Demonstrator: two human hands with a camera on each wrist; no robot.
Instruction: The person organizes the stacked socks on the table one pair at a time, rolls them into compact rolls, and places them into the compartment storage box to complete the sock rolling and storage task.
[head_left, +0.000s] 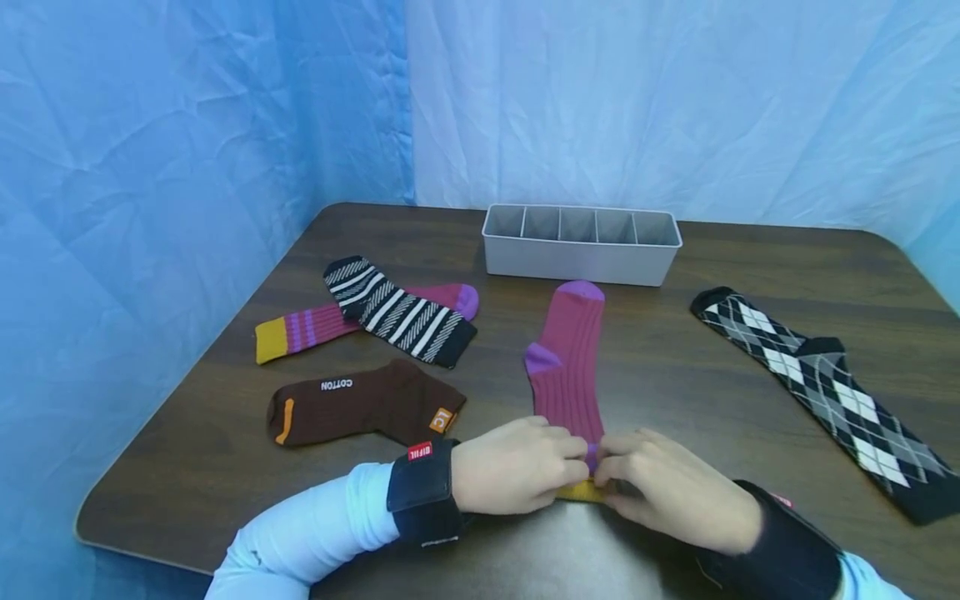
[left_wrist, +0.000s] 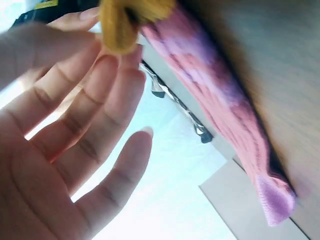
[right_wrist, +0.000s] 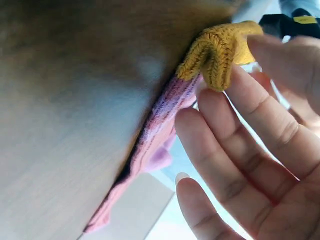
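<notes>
Magenta sock [head_left: 567,360] cuff was pinched by 2 hands, left [head_left: 516,467] and right [head_left: 675,487]; uneven grip could skew it.

Left hand [left_wrist: 60,150] fingers [left_wrist: 107,95] seemingly pinch the pink sock's [left_wrist: 220,105] yellow cuff [left_wrist: 120,25].

Magenta sock [head_left: 567,358], yellow cuff; black-white argyle sock [head_left: 817,379].

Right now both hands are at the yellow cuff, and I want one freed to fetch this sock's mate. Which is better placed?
Left. The left hand is on the side where the matching magenta sock lies, under the striped sock. The right hand could keep the held sock.
</notes>
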